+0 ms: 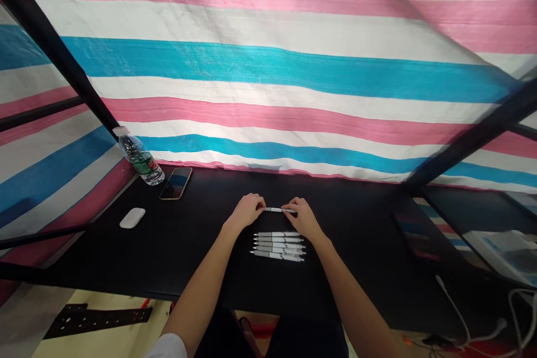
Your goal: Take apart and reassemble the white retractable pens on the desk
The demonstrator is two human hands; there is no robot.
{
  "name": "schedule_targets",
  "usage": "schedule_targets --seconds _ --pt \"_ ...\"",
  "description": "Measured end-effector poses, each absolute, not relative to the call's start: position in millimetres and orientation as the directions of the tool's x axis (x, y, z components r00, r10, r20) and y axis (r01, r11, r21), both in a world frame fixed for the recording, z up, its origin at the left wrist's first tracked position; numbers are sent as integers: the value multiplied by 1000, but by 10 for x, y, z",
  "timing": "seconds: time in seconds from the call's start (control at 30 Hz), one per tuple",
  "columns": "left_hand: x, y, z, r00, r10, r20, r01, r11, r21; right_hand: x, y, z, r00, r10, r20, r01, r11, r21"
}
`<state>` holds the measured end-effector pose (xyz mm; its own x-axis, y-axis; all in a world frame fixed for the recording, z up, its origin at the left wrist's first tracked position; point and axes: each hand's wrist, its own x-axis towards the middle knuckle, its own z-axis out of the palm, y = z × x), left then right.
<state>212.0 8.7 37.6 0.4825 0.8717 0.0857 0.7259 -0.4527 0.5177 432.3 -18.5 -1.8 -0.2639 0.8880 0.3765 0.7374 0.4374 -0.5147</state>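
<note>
A white pen [274,210] lies crosswise between my two hands, just above or on the black table. My left hand [248,210] pinches its left end, with the fingers pressed together. At the other end, the thumb and fingers of my right hand [302,217] close on the pen. Nearer to me, several similar white pens with grey grips [279,246] lie side by side in a row, tips to the left. My fingertips partly cover the ends of the held pen.
On the left of the black table [188,257] are a white earbud case [132,217], a phone [176,183] and a water bottle [145,162]. A dark glossy panel [436,229] and white cables [455,302] are at the right. Striped sheeting [268,112] hangs behind.
</note>
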Motion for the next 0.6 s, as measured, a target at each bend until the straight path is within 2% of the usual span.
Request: schedule_targets --seconds 0.6 --pt "2117 90 387 489 868 87 734 -463 497 4312 -180 -20 -258 895 364 758 421 -498"
